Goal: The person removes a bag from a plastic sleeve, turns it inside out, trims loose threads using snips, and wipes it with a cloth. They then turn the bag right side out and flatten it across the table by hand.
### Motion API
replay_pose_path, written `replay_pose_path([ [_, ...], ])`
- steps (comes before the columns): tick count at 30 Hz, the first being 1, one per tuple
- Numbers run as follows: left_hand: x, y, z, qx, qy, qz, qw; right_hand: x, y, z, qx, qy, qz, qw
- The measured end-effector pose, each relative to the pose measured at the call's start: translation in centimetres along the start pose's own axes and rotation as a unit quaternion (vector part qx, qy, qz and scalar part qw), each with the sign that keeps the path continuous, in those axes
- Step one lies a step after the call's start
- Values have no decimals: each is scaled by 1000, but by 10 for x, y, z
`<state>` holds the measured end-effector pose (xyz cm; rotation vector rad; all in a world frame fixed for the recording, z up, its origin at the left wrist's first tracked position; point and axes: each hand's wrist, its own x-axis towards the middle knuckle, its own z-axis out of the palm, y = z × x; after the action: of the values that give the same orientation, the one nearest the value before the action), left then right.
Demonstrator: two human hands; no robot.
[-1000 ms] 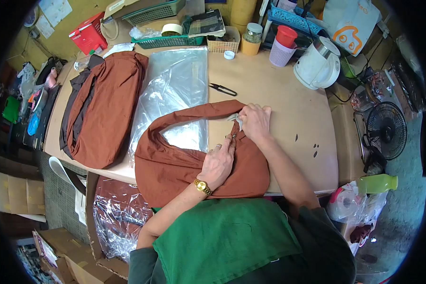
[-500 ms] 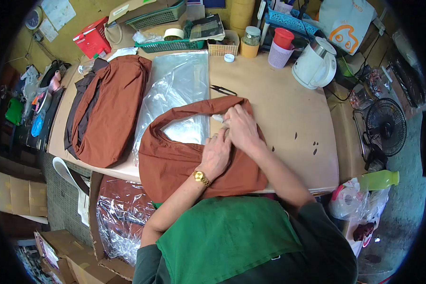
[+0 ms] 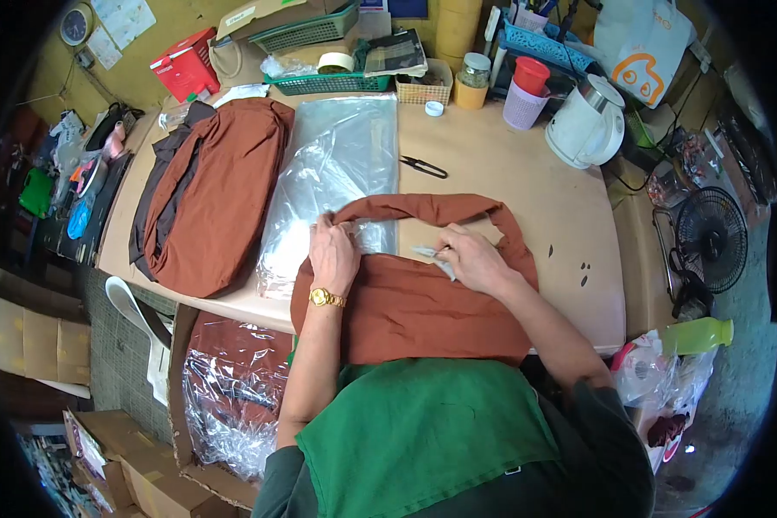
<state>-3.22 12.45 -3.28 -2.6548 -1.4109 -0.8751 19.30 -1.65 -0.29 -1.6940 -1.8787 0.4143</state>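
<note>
A rust-brown fabric shoulder bag [image 3: 423, 302] lies at the table's front edge, its strap looping away from me. My left hand [image 3: 333, 255] is closed on the bag at the left end of the strap, its fingertips partly hidden. Over the bag's opening, my right hand [image 3: 476, 261] grips a small crumpled white cloth [image 3: 443, 265]. Flat clear plastic bags [image 3: 332, 147] lie beyond my left hand, partly under the strap. Black thread snips [image 3: 424, 167] rest on the table behind the strap.
More brown bags [image 3: 220, 198] are piled at the left. An open carton [image 3: 181, 380] with plastic-wrapped brown goods stands below the table edge. Along the back are green baskets [image 3: 328, 84], a jar [image 3: 472, 79], a purple cup [image 3: 524, 104] and a white kettle [image 3: 587, 123].
My left hand has moved left to the other end of the strap, apart from my right hand. The bag has shifted right and its opening lies flatter. My right hand still holds the cloth.
</note>
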Motion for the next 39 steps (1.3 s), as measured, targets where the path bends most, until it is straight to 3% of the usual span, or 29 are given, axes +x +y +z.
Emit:
replay_pose_path([
  [2, 0, -4, -1, -144, -109, -58, 982, 9, -13, 3, 40, 23, -21, 999],
  [3, 0, 8, -16, -238, -63, -57, 967, 14, -18, 4, 100, 5, 16, 995],
  [4, -6, 8, -17, -328, -93, -103, 934, 17, -20, 8, 162, -13, 54, 985],
  [5, -13, 9, -12, -444, -105, -152, 877, 22, -12, 18, 249, -46, 116, 960],
  [6, -20, 9, -7, -552, -113, -198, 802, 28, -3, 26, 254, -49, 114, 959],
  [7, -23, 8, -12, -582, -164, -229, 763, 36, 5, 33, 329, -26, 153, 931],
  [8, -33, -3, 7, -664, -192, -245, 680, 42, 9, 39, 402, -3, 191, 896],
  [9, -35, -3, 2, -699, -182, -249, 645, 49, 5, 41, 439, 57, 191, 876],
  [10, -35, -2, -2, -732, -173, -252, 609, 53, 0, 41, 442, 52, 189, 875],
  [12, -39, -12, 2, -734, -187, -255, 601, 60, -11, 45, 411, 22, 140, 901],
  [13, -40, -14, 4, -738, -211, -248, 591, 60, -14, 58, 239, 56, 39, 969],
  [17, -42, -13, 4, -741, -217, -262, 578, 74, -34, 88, 168, 48, -32, 984],
  [22, -40, -10, 4, -745, -185, -254, 588, 88, -40, 96, 127, 113, -4, 985],
  [24, -44, -18, 14, -768, -212, -272, 540, 66, -53, 87, 103, 56, -52, 992],
  [26, -45, -16, 10, -759, -213, -275, 550, 57, -45, 98, 140, 54, -47, 988],
  [30, -38, -7, 3, -768, -199, -256, 553, 81, -28, 102, 141, 111, -49, 983],
  [32, -49, -17, 14, -773, -210, -229, 553, 88, -27, 106, 86, 171, 3, 981],
  [34, -49, -15, 13, -760, -198, -266, 559, 75, -35, 98, 91, 157, 11, 983],
  [36, -47, -9, 16, -776, -178, -280, 536, 58, -39, 88, 99, 1, -4, 995],
  [37, -47, -10, 11, -743, -178, -282, 580, 47, -39, 79, 85, -54, -16, 995],
  [38, -44, -9, 8, -708, -177, -280, 624, 40, -39, 64, 81, -47, -13, 995],
  [39, -32, 6, -19, -658, -167, -207, 704, 35, -42, 41, 70, 7, -41, 997],
])
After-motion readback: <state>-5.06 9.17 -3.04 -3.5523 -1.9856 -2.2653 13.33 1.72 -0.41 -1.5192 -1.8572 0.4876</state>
